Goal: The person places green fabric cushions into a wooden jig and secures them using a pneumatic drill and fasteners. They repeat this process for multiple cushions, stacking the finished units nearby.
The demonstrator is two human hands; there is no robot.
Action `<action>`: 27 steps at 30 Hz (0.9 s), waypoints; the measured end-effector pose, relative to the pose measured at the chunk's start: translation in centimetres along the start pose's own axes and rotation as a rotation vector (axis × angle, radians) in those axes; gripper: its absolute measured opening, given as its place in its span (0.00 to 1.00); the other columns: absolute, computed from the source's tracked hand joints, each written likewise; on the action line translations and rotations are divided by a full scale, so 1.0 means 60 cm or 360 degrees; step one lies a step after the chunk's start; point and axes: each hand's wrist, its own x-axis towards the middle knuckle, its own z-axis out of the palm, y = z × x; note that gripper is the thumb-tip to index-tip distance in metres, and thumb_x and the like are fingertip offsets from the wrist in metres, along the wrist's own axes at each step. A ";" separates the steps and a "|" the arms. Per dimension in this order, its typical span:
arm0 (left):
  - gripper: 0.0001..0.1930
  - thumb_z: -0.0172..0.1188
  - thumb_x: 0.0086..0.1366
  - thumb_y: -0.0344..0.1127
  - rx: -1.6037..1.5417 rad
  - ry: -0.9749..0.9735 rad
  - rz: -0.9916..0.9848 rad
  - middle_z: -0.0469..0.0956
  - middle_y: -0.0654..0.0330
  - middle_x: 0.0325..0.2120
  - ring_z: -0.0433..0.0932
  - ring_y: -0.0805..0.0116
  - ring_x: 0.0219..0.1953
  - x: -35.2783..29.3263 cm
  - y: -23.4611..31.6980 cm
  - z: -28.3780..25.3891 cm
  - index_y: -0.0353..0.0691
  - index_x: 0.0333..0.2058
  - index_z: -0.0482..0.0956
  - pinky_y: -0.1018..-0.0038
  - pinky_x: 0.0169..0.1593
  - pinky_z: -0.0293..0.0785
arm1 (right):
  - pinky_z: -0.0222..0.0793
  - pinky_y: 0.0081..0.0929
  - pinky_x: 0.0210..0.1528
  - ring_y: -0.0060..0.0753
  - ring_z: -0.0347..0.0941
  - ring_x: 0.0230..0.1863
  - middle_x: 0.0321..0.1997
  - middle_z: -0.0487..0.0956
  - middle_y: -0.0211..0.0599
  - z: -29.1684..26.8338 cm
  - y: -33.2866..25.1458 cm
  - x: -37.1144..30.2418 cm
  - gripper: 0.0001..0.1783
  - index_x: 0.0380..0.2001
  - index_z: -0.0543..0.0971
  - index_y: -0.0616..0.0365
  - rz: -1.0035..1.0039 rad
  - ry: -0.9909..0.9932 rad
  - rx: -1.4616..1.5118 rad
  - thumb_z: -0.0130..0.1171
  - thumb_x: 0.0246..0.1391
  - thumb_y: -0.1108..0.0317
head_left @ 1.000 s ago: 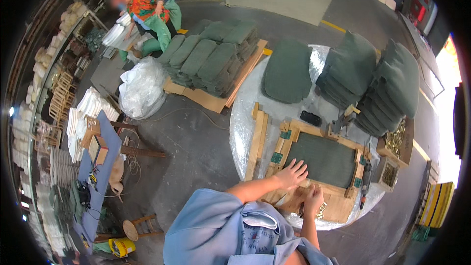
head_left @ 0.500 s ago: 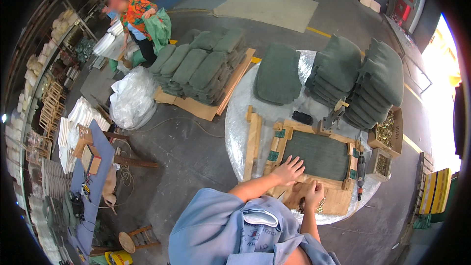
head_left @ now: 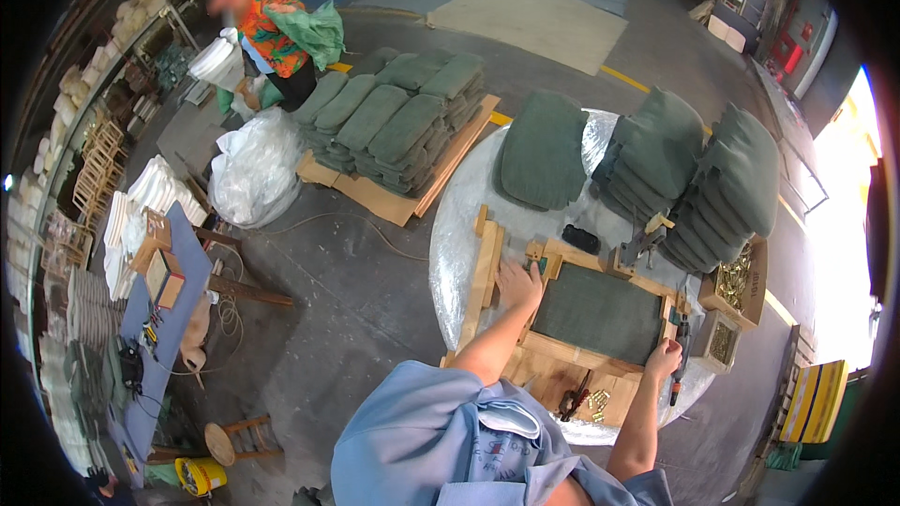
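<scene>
A: Grip status?

B: Left hand (head_left: 518,283) lies flat, fingers spread and released, pressing on the top-left corner of the wooden frame (head_left: 562,353). Right hand (head_left: 666,357) is at the frame's right edge, fingers curled around what looks like a dark tool handle (head_left: 679,365); too small to confirm a clenched grip.

A: Where's the workpiece?

B: The frame sits on the round foil-covered table (head_left: 459,234), directly in front of the person. A dark green panel (head_left: 600,312) fills its centre.

A: How to do this step well?

B: Judgement only: keep the left palm square over the corner so the frame can't skate on the foil, and keep those fingers clear of the tool's line. Loose brass fittings (head_left: 598,401) lie on the near rail, easy to knock off.

A: Arm pose?

B: Both forearms come up from the lower edge. The left reaches further out, nearly straight; the right is bent, wrist at the frame's near-right corner.

A: Surroundings?

B: 2 stacks of green cushions (head_left: 698,178) at the table's far side, 1 single cushion (head_left: 544,150) beside them, and a box of brass hardware (head_left: 736,281) at the right. Another person (head_left: 272,33) works well apart by a pallet of cushions (head_left: 398,117).
</scene>
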 end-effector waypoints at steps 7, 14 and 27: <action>0.33 0.43 0.80 0.59 0.0227 -0.0172 -0.0038 0.82 0.38 0.55 0.77 0.43 0.63 0.002 0.021 0.008 0.31 0.61 0.74 0.43 0.77 0.53 | 0.73 0.58 0.58 0.51 0.78 0.60 0.58 0.81 0.36 0.068 -0.035 0.038 0.21 0.57 0.79 0.42 0.0459 0.0037 -0.0808 0.51 0.73 0.43; 0.28 0.46 0.81 0.56 0.0440 -0.0180 -0.0291 0.82 0.47 0.51 0.81 0.45 0.54 -0.006 0.067 0.027 0.35 0.59 0.75 0.42 0.65 0.65 | 0.70 0.64 0.62 0.59 0.73 0.68 0.67 0.79 0.42 0.068 -0.026 0.060 0.33 0.64 0.76 0.46 0.0625 -0.0488 -0.0706 0.34 0.77 0.36; 0.27 0.49 0.79 0.55 0.0694 0.0083 -0.0164 0.81 0.52 0.50 0.79 0.52 0.52 -0.022 0.078 0.030 0.36 0.59 0.75 0.51 0.53 0.69 | 0.70 0.68 0.61 0.62 0.74 0.67 0.67 0.78 0.47 0.047 -0.052 0.054 0.30 0.66 0.74 0.42 0.0575 -0.0580 -0.0755 0.33 0.78 0.40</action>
